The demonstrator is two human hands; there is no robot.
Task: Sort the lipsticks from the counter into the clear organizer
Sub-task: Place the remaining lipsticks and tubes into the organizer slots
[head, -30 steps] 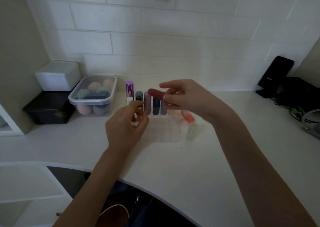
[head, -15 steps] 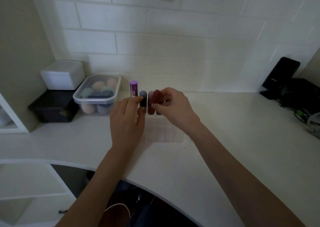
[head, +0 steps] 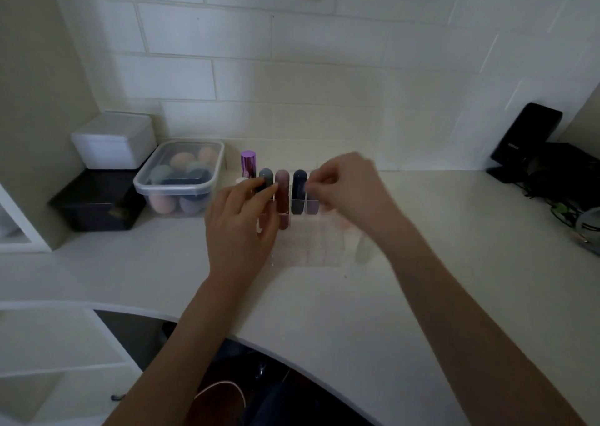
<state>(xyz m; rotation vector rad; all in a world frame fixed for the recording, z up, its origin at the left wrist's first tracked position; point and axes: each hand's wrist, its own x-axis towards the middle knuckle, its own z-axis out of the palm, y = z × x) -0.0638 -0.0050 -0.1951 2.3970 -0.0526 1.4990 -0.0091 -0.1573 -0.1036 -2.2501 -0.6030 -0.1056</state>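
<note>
Fingers (head: 259, 195) of the left hand (head: 242, 227) rest on the clear organizer (head: 311, 243), curled loosely. Right hand (head: 347, 188) fingers pinch together above a dark lipstick (head: 299, 191) near the worktop's (head: 422, 279) back edge; what they hold is too blurry to tell.

The organizer (head: 311, 247) stands on the counter (head: 324, 312) near the far wall. Five lipsticks stand upright in a row in its far compartments; the nearer compartments lie in front of them. The left hand (head: 240, 227) is at the left end of the organizer, the right hand (head: 350, 188) above its right part. Left of the organizer sits a lidded tub (head: 180, 178), and farther left a small box (head: 113, 141) rests on a larger box (head: 97, 201). At the far right of the counter lie cables (head: 552, 198).
</note>
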